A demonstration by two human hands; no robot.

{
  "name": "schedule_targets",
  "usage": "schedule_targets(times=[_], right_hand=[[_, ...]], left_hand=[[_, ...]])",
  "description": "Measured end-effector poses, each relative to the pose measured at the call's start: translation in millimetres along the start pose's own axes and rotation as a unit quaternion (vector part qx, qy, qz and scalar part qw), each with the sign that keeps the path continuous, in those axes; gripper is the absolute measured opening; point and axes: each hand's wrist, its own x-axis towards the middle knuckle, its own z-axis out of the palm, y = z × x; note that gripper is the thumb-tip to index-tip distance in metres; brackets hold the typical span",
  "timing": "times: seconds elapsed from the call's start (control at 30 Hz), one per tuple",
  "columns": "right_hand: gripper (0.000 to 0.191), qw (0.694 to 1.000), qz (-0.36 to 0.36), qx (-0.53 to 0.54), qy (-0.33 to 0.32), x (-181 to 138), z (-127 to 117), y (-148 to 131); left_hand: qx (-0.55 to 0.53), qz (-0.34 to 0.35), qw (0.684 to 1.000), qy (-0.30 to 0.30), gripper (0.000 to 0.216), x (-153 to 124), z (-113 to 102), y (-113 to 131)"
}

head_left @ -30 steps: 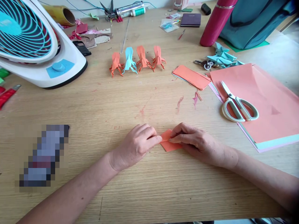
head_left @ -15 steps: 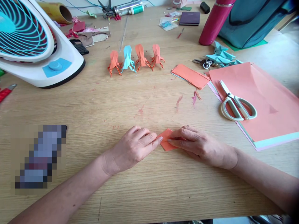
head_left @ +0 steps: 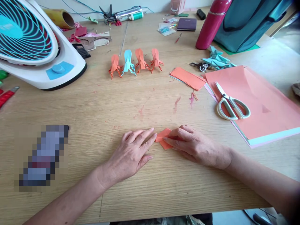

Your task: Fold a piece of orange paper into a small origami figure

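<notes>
A small folded orange paper (head_left: pixel 162 138) lies on the wooden table (head_left: pixel 140 193) between my hands. My right hand (head_left: pixel 189 144) rests on its right side, fingers together and pressing it flat. Beside it, my left hand (head_left: pixel 132 153) lies flat on the table with fingers stretched out, the fingertips just touching the paper's left edge. Most of the paper is hidden under my right fingers.
Several folded paper figures (head_left: pixel 136 62), orange and one blue, stand in a row farther back. Scissors (head_left: pixel 231 104) lie on orange sheets (head_left: pixel 262 100) at right. A white fan (head_left: pixel 35 47) stands at left, a red bottle (head_left: pixel 211 25) and teal bag (head_left: pixel 246 22) behind.
My left hand has let go of its pinch on the paper and spread flat on the table. The right hand keeps pressing the paper. The view shifted slightly.
</notes>
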Motion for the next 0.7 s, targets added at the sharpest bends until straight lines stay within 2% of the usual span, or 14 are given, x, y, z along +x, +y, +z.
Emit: schedule_targets(times=[0.3, 0.47, 0.7], right_hand=[[0.034, 1.0, 0.018, -0.009, -0.014, -1, 2, -4], [0.033, 1.0, 0.018, -0.006, -0.016, -2, 3, -4], [0.033, 1.0, 0.019, -0.007, -0.009, -2, 3, -5]], left_hand=[[-0.041, -0.058, 0.997, -0.006, 0.057, -6, 1, 7], [-0.112, -0.09, 0.988, 0.051, 0.057, -13, 4, 1], [-0.007, -0.067, 0.997, 0.046, 0.045, -9, 4, 5]])
